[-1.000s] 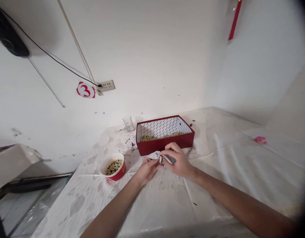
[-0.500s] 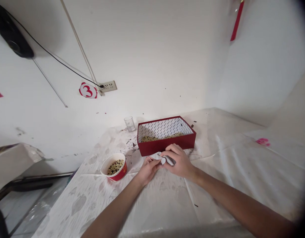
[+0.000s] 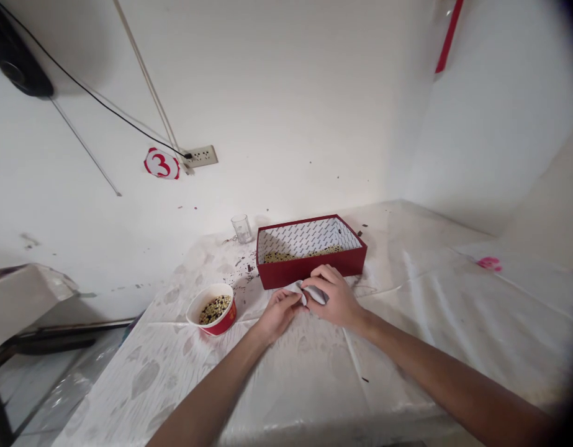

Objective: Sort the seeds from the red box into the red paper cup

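Between my hands, just in front of the red box (image 3: 309, 273), is a crumpled whitish piece that looks like paper or thin cloth (image 3: 316, 294). My left hand (image 3: 277, 315) pinches its left end, thumb on top. Curled over its right part, my right hand (image 3: 333, 297) grips it from above. The open box has a white patterned lining, with a layer of pale and black grains (image 3: 279, 256) on its floor. To the left of my left hand stands a red and white paper bowl (image 3: 225, 321) holding similar grains (image 3: 214, 310).
A clear glass (image 3: 242, 229) stands behind the bowl, near the wall. Dark scraps (image 3: 243, 276) lie scattered between bowl and box. A pale plastic cloth (image 3: 309, 397) covers the table. On the wall are a socket strip (image 3: 202, 156) and a black cable (image 3: 90, 93).
The view has shifted slightly. Both hands stay at the whitish piece, whose folds have changed a little between the fingers. The box, bowl and glass stay in place.
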The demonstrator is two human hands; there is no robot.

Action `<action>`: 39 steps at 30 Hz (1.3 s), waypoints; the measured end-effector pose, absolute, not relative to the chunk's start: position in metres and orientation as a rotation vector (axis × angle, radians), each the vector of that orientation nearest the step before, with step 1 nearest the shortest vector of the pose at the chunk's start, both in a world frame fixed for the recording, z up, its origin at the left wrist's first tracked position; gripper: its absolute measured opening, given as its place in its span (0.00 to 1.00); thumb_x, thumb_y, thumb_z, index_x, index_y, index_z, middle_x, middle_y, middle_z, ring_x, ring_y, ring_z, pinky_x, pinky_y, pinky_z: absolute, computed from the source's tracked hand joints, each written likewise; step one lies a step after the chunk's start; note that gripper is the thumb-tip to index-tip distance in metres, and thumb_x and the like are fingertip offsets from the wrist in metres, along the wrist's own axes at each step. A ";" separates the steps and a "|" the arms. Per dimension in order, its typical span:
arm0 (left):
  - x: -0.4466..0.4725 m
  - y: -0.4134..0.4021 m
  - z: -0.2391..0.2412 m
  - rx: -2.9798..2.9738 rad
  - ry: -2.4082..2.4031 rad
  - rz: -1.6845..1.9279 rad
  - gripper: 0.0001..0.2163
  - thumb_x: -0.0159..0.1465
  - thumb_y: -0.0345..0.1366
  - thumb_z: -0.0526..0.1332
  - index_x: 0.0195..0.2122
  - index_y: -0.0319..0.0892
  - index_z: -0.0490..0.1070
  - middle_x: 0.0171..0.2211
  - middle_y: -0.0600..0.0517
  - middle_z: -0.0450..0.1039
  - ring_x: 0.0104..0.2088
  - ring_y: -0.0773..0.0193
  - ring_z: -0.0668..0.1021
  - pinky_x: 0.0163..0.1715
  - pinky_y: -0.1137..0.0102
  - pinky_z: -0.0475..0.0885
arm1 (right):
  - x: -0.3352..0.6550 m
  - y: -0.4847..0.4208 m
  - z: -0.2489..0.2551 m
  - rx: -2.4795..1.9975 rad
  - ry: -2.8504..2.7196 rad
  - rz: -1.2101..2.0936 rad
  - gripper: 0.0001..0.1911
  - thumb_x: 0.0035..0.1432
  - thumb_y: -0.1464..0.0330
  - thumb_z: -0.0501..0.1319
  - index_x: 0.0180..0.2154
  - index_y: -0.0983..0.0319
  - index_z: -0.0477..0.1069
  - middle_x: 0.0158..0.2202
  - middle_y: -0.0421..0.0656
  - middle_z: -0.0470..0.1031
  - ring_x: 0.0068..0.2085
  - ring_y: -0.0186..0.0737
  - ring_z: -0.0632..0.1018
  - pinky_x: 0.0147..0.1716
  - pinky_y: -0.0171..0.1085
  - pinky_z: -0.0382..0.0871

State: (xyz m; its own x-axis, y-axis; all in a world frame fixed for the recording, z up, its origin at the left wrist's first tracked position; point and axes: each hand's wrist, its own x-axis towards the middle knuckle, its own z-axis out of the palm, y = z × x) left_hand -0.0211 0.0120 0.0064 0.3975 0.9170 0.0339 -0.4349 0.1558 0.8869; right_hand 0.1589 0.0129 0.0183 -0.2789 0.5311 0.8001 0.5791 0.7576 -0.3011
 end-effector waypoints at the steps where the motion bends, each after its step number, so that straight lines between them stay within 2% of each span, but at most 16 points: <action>1: -0.022 0.013 0.006 0.974 0.616 1.059 0.07 0.56 0.36 0.72 0.28 0.37 0.79 0.30 0.48 0.77 0.33 0.64 0.75 0.39 0.67 0.72 | 0.159 0.013 0.018 -0.846 -1.948 -0.066 0.12 0.52 0.73 0.65 0.40 0.57 0.75 0.39 0.43 0.70 0.40 0.43 0.71 0.41 0.44 0.67; 7: -0.022 0.014 0.004 0.977 0.591 1.058 0.07 0.57 0.35 0.71 0.35 0.37 0.80 0.34 0.46 0.79 0.38 0.61 0.77 0.45 0.65 0.72 | 0.159 0.014 0.015 -0.875 -1.989 -0.116 0.15 0.52 0.75 0.64 0.42 0.57 0.76 0.39 0.44 0.70 0.40 0.44 0.70 0.41 0.44 0.65; 12: -0.020 0.014 0.004 0.927 0.590 1.068 0.05 0.56 0.33 0.70 0.30 0.36 0.80 0.30 0.48 0.77 0.34 0.64 0.76 0.44 0.64 0.73 | 0.159 0.015 0.017 -0.882 -1.975 -0.179 0.08 0.57 0.72 0.63 0.39 0.57 0.76 0.38 0.44 0.69 0.39 0.42 0.69 0.40 0.44 0.65; 14: -0.020 0.013 0.004 0.927 0.575 1.046 0.04 0.56 0.31 0.70 0.32 0.36 0.80 0.31 0.47 0.78 0.34 0.62 0.77 0.43 0.63 0.73 | 0.159 0.015 0.019 -0.883 -1.972 -0.181 0.06 0.59 0.71 0.63 0.38 0.57 0.76 0.37 0.44 0.69 0.39 0.42 0.69 0.40 0.44 0.64; 16: -0.020 0.013 0.004 0.920 0.571 1.022 0.04 0.55 0.29 0.69 0.32 0.37 0.80 0.31 0.47 0.78 0.35 0.61 0.77 0.43 0.62 0.74 | 0.160 0.014 0.020 -0.885 -1.969 -0.173 0.04 0.59 0.69 0.63 0.37 0.57 0.76 0.37 0.44 0.69 0.39 0.42 0.69 0.41 0.44 0.64; 20: -0.021 0.012 0.005 0.869 0.585 1.042 0.03 0.51 0.25 0.68 0.27 0.38 0.79 0.29 0.49 0.77 0.34 0.61 0.78 0.44 0.61 0.75 | 0.161 0.014 0.020 -0.883 -1.955 -0.173 0.04 0.61 0.68 0.63 0.37 0.57 0.77 0.38 0.44 0.69 0.39 0.42 0.69 0.41 0.44 0.64; 25: -0.021 0.013 0.007 0.955 0.597 1.029 0.05 0.55 0.30 0.69 0.34 0.37 0.80 0.37 0.44 0.80 0.40 0.57 0.80 0.45 0.62 0.75 | 0.161 0.014 0.021 -0.884 -1.920 -0.135 0.05 0.62 0.68 0.62 0.38 0.56 0.77 0.37 0.44 0.69 0.39 0.42 0.70 0.41 0.44 0.65; 29: -0.022 0.014 0.006 0.976 0.618 1.071 0.10 0.57 0.36 0.71 0.38 0.36 0.80 0.37 0.43 0.81 0.37 0.58 0.81 0.44 0.63 0.75 | 0.162 0.014 0.023 -0.870 -1.906 -0.140 0.04 0.61 0.68 0.62 0.39 0.56 0.77 0.37 0.44 0.69 0.39 0.43 0.70 0.42 0.45 0.66; 33: -0.022 0.015 0.003 0.999 0.634 1.072 0.11 0.58 0.37 0.70 0.39 0.35 0.80 0.36 0.43 0.81 0.36 0.59 0.82 0.43 0.64 0.76 | 0.162 0.013 0.024 -0.875 -1.930 -0.127 0.05 0.60 0.70 0.63 0.39 0.57 0.77 0.37 0.44 0.69 0.39 0.42 0.70 0.42 0.45 0.67; 37: -0.023 0.014 0.002 0.957 0.645 1.062 0.09 0.57 0.37 0.71 0.32 0.36 0.80 0.32 0.45 0.80 0.34 0.61 0.81 0.43 0.63 0.76 | 0.161 0.012 0.023 -0.844 -1.924 -0.035 0.09 0.58 0.72 0.63 0.40 0.56 0.77 0.38 0.44 0.69 0.41 0.43 0.71 0.42 0.45 0.68; 39: -0.024 0.014 0.003 0.961 0.648 1.068 0.09 0.56 0.37 0.72 0.32 0.36 0.80 0.34 0.45 0.80 0.35 0.61 0.80 0.43 0.63 0.76 | 0.161 0.011 0.022 -0.821 -1.919 0.040 0.12 0.55 0.73 0.64 0.41 0.55 0.77 0.39 0.44 0.68 0.42 0.43 0.71 0.42 0.45 0.69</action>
